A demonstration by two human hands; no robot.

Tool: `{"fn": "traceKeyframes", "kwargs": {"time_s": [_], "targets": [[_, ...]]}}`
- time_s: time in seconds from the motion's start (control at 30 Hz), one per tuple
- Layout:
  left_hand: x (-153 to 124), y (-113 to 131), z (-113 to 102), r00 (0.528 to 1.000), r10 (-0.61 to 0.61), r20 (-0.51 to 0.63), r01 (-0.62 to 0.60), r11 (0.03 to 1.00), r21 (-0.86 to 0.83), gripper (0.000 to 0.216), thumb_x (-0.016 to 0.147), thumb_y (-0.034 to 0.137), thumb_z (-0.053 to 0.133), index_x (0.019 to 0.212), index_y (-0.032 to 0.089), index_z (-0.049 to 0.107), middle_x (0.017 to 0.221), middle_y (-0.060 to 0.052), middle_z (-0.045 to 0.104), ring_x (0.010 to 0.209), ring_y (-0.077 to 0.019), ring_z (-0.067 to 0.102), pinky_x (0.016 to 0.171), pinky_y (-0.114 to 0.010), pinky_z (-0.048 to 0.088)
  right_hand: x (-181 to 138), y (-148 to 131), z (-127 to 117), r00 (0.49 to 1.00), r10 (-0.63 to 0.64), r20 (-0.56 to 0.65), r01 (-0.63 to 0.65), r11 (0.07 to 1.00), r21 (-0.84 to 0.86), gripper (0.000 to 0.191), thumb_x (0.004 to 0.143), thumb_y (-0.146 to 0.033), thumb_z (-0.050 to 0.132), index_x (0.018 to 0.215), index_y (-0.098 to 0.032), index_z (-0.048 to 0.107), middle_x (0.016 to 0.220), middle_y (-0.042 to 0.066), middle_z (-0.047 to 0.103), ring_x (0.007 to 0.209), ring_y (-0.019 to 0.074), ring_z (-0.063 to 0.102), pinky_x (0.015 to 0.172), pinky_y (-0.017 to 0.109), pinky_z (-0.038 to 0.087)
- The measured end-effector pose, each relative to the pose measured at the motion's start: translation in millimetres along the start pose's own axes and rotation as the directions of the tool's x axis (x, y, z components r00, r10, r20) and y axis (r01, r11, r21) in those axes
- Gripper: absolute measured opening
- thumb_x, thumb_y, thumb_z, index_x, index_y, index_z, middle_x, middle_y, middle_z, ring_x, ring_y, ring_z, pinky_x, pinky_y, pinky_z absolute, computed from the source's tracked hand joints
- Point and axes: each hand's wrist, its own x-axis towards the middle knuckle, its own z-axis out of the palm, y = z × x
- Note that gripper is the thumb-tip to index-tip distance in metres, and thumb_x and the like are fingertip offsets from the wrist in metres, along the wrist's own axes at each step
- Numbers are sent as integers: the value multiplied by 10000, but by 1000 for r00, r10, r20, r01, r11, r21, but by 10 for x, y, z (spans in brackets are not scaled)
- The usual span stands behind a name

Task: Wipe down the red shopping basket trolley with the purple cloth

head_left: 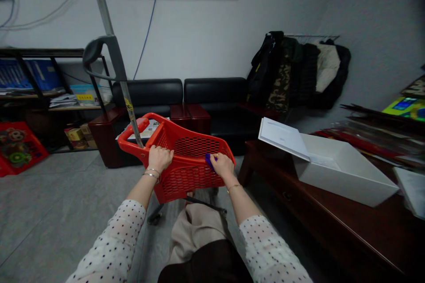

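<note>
A small red shopping cart (195, 177) with a mesh basket stands on the floor in front of me, its handle end to the left. My left hand (160, 159) is closed around the basket's near rim, close to the handle. Further right along the same rim, my right hand (223, 166) is closed on a purple cloth (209, 159), which shows only as a small bit beside the fingers and touches the rim. A grey pole (133, 119) with a dark plastic grip (116, 59) rises by the cart's handle.
A dark wooden table (335, 221) on the right carries an open white box (345, 177). Black sofas (149, 93) line the wall behind the cart. Jackets (288, 70) hang from a rail. At left are a shelf (43, 53) with blue folders and a red box (20, 148) on the floor.
</note>
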Motion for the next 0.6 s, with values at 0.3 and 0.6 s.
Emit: {"fn": "traceKeyframes", "kwargs": {"time_s": [0.3, 0.6], "targets": [[-32, 110, -55, 1000, -20, -18, 20, 1000, -9, 598, 970, 387, 279, 757, 118, 769, 795, -186, 745, 808, -283, 679, 792, -437, 363, -77, -675, 38, 995, -92, -23, 92, 996, -3, 430, 960, -480, 399, 982, -248, 761, 966, 90, 737, 932, 216, 675, 818, 289, 468], [-70, 101, -55, 999, -32, -12, 32, 999, 0, 613, 967, 386, 266, 746, 123, 774, 799, -190, 744, 818, -286, 680, 825, -448, 367, -27, -208, -44, 996, -38, 78, 34, 998, 48, 427, 973, -487, 376, 1031, -282, 746, 1072, 50, 731, 983, 182, 674, 834, 252, 462]]}}
